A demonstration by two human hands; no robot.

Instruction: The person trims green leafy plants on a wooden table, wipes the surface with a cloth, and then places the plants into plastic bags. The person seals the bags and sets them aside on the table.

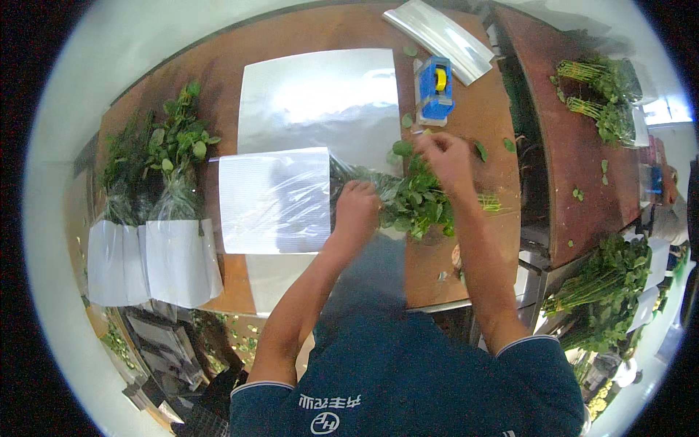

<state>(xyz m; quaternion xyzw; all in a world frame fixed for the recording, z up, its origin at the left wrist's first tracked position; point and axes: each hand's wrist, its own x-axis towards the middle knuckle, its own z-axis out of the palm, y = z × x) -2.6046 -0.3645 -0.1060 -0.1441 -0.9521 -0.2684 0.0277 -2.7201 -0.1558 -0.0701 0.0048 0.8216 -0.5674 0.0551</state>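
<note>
A leafy bunch of stems [419,197] lies across the table, its heads inside a white ribbed wrap with clear plastic film [274,200]. My left hand [357,207] is closed around the gathered plastic at the bunch's middle, just right of the white wrap. My right hand [443,156] is raised over the leaves below the blue tape dispenser [436,91]. Its fingers are pinched together; what they hold is too small to make out. The dispenser carries a yellow-cored roll of tape [440,79]. Cut stem ends [489,202] stick out at the right, beyond my forearm.
A shiny sheet [317,95] covers the table's middle. Wrapped bunches [178,255] lie at the left. A stack of clear film [444,40] rests at the far right corner. Loose leaves [480,151] are scattered about. More bunches [601,102] lie on the neighbouring table [582,182], across a gap.
</note>
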